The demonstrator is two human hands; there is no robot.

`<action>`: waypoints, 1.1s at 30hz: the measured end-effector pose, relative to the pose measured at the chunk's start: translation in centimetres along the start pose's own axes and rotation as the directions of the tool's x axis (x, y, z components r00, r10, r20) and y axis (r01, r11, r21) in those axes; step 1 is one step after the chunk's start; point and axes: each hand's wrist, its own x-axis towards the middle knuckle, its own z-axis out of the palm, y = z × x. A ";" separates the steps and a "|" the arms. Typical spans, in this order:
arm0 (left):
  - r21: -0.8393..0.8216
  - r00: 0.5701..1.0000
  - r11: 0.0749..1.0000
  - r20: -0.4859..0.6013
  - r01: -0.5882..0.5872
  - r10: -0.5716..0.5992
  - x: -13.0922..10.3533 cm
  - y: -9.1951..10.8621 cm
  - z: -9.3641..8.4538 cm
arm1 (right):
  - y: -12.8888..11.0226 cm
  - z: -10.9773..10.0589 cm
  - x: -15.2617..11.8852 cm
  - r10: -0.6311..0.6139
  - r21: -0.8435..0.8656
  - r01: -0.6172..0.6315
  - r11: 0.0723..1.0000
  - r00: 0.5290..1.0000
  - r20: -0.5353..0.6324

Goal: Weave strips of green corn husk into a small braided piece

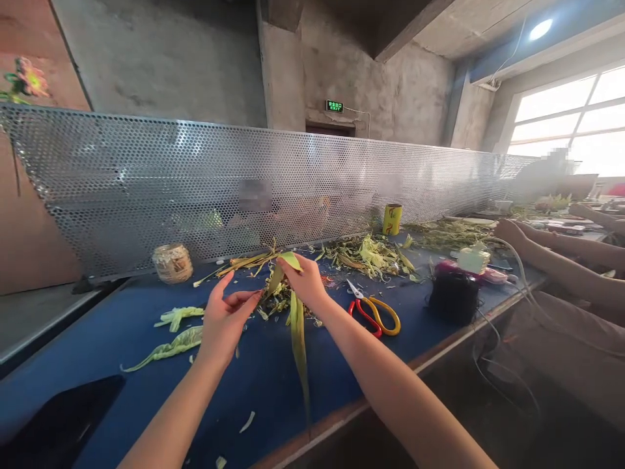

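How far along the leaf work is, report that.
Partly done, it seems: pale leaf pieces lie apart on the left. In hand: a green leaf in the right hand, the left hand close by. Likely left: the tangled heap near the yellow can.

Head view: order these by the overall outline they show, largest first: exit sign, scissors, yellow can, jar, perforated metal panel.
1. Perforated metal panel
2. Scissors, spread open
3. Jar
4. Yellow can
5. Exit sign, farther off, on the wall

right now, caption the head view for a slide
Right hand holding a long green leaf, left hand nearby, above a blue tabletop
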 end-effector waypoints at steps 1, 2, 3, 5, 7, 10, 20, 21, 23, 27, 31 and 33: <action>-0.006 1.000 1.000 0.000 -0.012 0.012 0.0 0.0 0.0 | 0.0 0.0 0.0 0.003 0.010 -0.003 1.000 1.000 -0.001; -0.017 1.000 1.000 -0.002 -0.017 0.017 0.0 -0.1 0.0 | 0.0 0.1 0.0 -0.005 0.012 0.005 1.000 1.000 0.011; -0.027 1.000 1.000 0.000 -0.016 0.016 -0.1 -0.1 0.0 | 0.0 0.1 -0.1 -0.022 0.009 0.021 1.000 0.999 0.032; -0.023 1.000 1.000 0.028 0.008 -0.007 -0.1 -0.1 0.0 | -0.2 0.2 -0.2 -0.062 -0.006 0.063 0.998 0.994 0.095; 0.015 0.997 1.000 0.074 0.019 -0.020 -0.1 -0.2 0.0 | -0.4 0.2 -0.3 -0.094 -0.013 0.097 0.995 0.983 0.157; 0.075 0.993 0.997 0.118 -0.017 0.008 0.0 -0.3 -0.1 | -0.5 0.1 -0.3 -0.107 -0.008 0.110 0.994 0.980 0.167; 0.113 0.997 0.993 0.079 -0.033 0.024 0.4 -0.6 -0.3 | -1.3 -0.1 -0.5 -0.140 -0.049 0.151 0.987 0.974 0.181; 0.097 0.998 0.995 0.066 -0.021 0.014 0.4 -0.5 -0.2 | -1.3 -0.2 -0.5 -0.148 -0.055 0.160 0.986 0.974 0.173; 0.058 0.999 0.998 0.037 0.006 -0.008 0.4 -0.3 -0.1 | -1.3 -0.1 -0.6 -0.157 -0.075 0.169 0.983 0.976 0.148; 0.012 0.998 0.998 0.005 0.063 -0.063 0.1 0.0 0.1 | -1.1 0.0 -0.8 -0.168 -0.113 0.181 0.977 0.979 0.116; -0.041 0.995 0.996 -0.066 0.078 -0.081 0.1 0.1 0.4 | -1.1 0.3 -1.2 -0.180 -0.105 0.190 0.976 0.979 0.098; -0.075 0.988 0.992 -0.113 0.096 -0.105 0.1 0.1 0.5 | -1.2 0.5 -1.3 -0.186 -0.094 0.194 0.976 0.979 0.083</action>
